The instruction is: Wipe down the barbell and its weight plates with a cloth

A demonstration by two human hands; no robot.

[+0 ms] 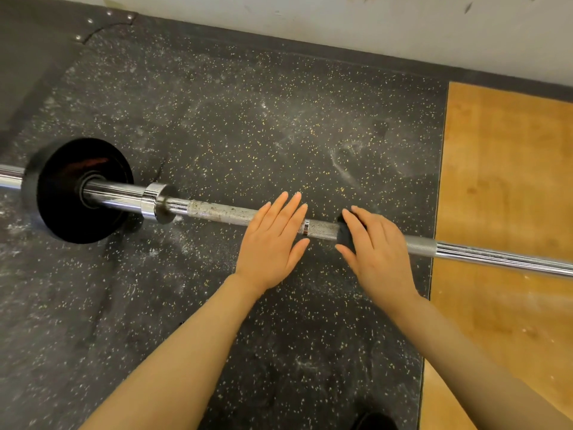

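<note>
Shaft-wiping step: the right hand [376, 251] clamps a dark cloth [348, 232] around the knurled steel barbell [223, 214]; the left hand [273, 243] lies flat, fingers apart, alongside. Chalky knurling beyond the left hand likely needs the next pass.

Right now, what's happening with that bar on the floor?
A person is cleaning a barbell that lies on the speckled rubber floor. The right hand presses a dark cloth onto the shaft. The left hand rests flat on the bar beside it, fingers straight. A black weight plate sits at the far left, untouched.
</note>
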